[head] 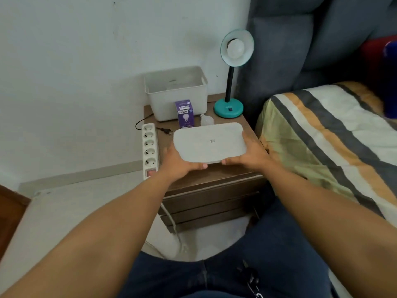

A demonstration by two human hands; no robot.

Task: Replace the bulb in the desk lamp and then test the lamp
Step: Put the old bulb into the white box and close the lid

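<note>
A teal desk lamp (229,107) stands at the back right of the wooden nightstand (214,175), its shade turned toward me with a white bulb (235,47) in it. A purple bulb box (185,114) stands upright in front of a white storage bin (176,93), which has no lid on it. A loose white bulb (206,119) lies beside the box. Both hands hold a flat white lid (209,141) over the nightstand: my left hand (178,163) grips its near left corner, my right hand (249,153) its near right edge.
A white power strip (150,148) with several sockets lies along the nightstand's left edge, a black cable and plug (165,130) beside it. A bed with a striped blanket (330,143) and a grey headboard (300,50) is on the right. The wall is close behind.
</note>
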